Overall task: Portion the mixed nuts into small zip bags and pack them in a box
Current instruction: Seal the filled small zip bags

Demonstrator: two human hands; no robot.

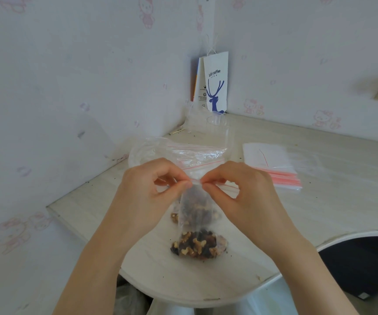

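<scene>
A small clear zip bag (196, 208) with mixed nuts in its lower part hangs over the table. My left hand (147, 189) and my right hand (242, 192) pinch its red zip strip at the top, fingertips almost meeting. Under it on the table lies a filled zip bag of nuts (198, 245). Behind my hands sits a large clear bag (194, 153) with a red zip line; I cannot make out what it holds. A stack of empty zip bags (272, 164) lies to the right.
A white paper coffee bag (216, 83) stands in the wall corner, with a clear plastic cup (217, 121) in front of it. The pale table (319, 212) has a rounded front edge. A dark round object (365, 264) sits at lower right.
</scene>
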